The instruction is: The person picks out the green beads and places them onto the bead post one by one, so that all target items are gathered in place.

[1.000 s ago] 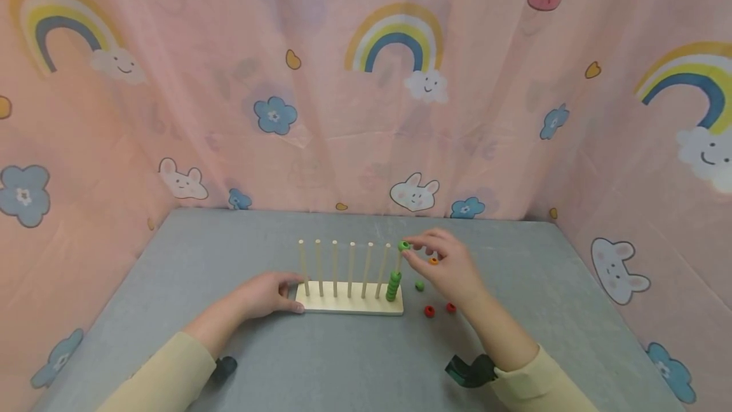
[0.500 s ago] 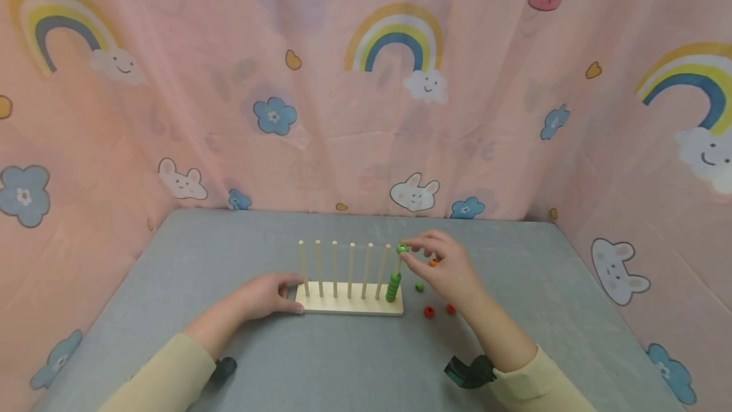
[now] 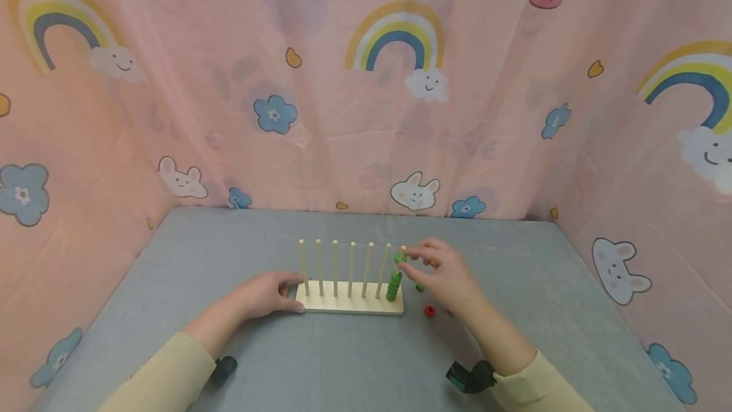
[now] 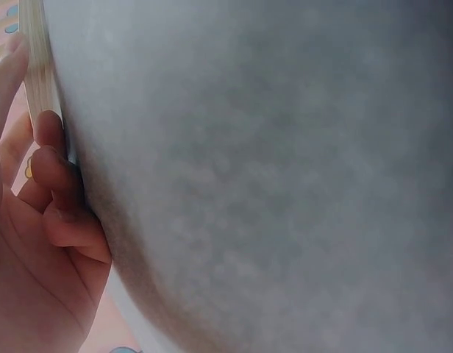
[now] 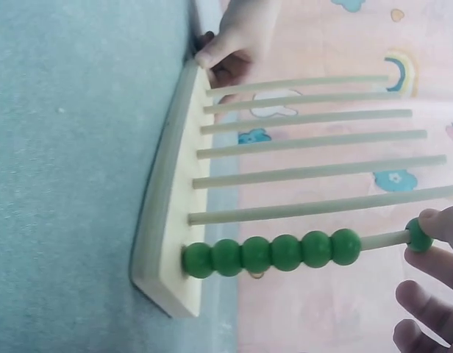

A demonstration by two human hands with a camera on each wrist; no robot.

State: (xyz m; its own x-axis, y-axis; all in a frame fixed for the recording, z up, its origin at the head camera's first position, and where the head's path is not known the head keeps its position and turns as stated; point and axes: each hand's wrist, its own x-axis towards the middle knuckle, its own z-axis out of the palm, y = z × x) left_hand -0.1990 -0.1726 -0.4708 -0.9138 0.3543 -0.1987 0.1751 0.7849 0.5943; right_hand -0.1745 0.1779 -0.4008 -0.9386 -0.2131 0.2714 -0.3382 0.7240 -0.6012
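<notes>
A pale wooden base [image 3: 350, 305] carries a row of several upright pegs. My left hand [image 3: 265, 295] grips its left end, thumb in front and fingers behind. Several green beads [image 5: 285, 252] are stacked at the bottom of the rightmost peg. Higher on that same peg sits another green bead [image 5: 419, 234], pinched between the thumb and a finger of my right hand [image 3: 448, 275]; the peg's tip shows above it in the head view. The other pegs are bare. In the left wrist view, my left fingers [image 4: 50, 173] lie against the base's end.
Right of the base lie a red bead [image 3: 429, 311], a green bead [image 3: 420, 287] and an orange bead [image 3: 433, 263], the last two partly covered by my right hand. Another red bead is nearly hidden by my wrist. A pink patterned curtain [image 3: 343, 145] surrounds the grey table [image 3: 320, 361].
My right hand has lowered the green bead from the peg's tip to slightly below it, so the peg now passes through it. My left hand stays on the base.
</notes>
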